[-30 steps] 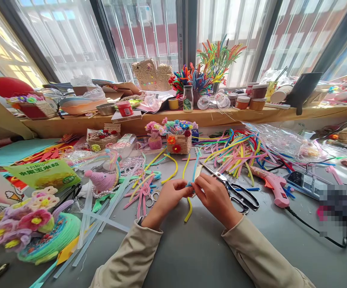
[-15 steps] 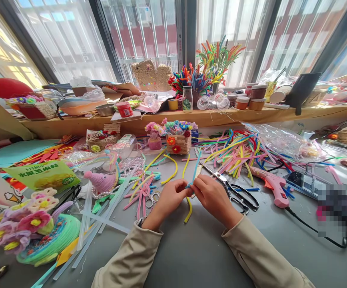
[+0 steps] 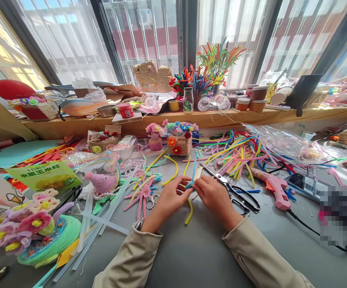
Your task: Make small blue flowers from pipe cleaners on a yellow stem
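A light blue pipe cleaner [image 3: 195,167] is pinched between my two hands, its straight free end pointing up and away from me. Its lower end is bent into a small coil at the fingertips. My left hand [image 3: 171,200] grips the coil from the left, thumb and forefinger closed on it. From the other side my right hand [image 3: 214,199] pinches the same piece close to the coil. Beneath the hands lies a yellow pipe cleaner [image 3: 189,214], partly hidden by them. Just right of my right hand rest large black-handled scissors [image 3: 242,195].
A pink glue gun [image 3: 274,187] with a black cord lies at right, before a heap of coloured pipe cleaners [image 3: 236,154]. Small scissors [image 3: 152,201] and clear glue sticks [image 3: 86,216] lie at left. A flower basket [image 3: 179,148] stands behind.
The blue pipe cleaner's free end has tilted slightly left, and its coil shows more between the fingertips. The left fingers have shifted a little; both hands stay in nearly the same place.
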The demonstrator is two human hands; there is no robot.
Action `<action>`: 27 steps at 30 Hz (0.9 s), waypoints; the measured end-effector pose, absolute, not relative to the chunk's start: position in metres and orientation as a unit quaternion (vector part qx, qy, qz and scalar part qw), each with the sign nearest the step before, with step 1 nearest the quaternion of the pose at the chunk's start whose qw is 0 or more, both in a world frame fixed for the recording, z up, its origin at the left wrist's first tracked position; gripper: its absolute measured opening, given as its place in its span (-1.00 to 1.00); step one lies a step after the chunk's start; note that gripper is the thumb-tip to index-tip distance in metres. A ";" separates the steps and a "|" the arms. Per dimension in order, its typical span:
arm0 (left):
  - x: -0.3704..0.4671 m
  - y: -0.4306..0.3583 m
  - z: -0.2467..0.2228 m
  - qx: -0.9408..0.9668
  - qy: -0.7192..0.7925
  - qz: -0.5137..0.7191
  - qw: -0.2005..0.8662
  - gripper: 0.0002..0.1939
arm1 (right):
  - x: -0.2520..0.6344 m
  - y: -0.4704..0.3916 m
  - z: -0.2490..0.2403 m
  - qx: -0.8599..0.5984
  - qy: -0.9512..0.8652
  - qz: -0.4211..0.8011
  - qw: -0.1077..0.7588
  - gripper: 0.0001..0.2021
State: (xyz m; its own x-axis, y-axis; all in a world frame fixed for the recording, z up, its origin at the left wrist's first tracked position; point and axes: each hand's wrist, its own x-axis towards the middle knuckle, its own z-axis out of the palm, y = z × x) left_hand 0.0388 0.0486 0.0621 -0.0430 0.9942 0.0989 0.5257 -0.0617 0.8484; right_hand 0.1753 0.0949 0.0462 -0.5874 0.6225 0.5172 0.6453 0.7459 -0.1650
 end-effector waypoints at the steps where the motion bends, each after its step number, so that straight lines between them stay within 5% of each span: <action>1: 0.037 0.048 0.063 0.627 0.616 0.376 0.292 -0.70 | 0.175 0.095 0.047 -0.359 -0.890 -0.012 0.280 -0.79; 8: -0.004 0.032 0.080 0.657 0.730 0.162 0.091 -0.77 | 0.175 0.094 0.048 -0.363 -0.894 0.023 0.263 -0.81; 13: -0.026 0.018 0.091 0.632 0.773 -0.002 0.052 -0.78 | 0.174 0.093 0.046 -0.369 -0.892 0.040 0.257 -0.82; 27: -0.022 0.024 0.089 0.659 0.751 -0.031 0.029 -0.84 | 0.174 0.093 0.046 -0.358 -0.896 0.064 0.255 -0.80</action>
State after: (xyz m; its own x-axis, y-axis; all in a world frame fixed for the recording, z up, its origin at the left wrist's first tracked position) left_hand -0.0223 0.0244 0.0890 -0.1294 0.9879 -0.0851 0.9916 0.1293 -0.0076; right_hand 0.1742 0.0933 0.0458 -0.6139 0.6737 0.4115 0.6085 0.7359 -0.2970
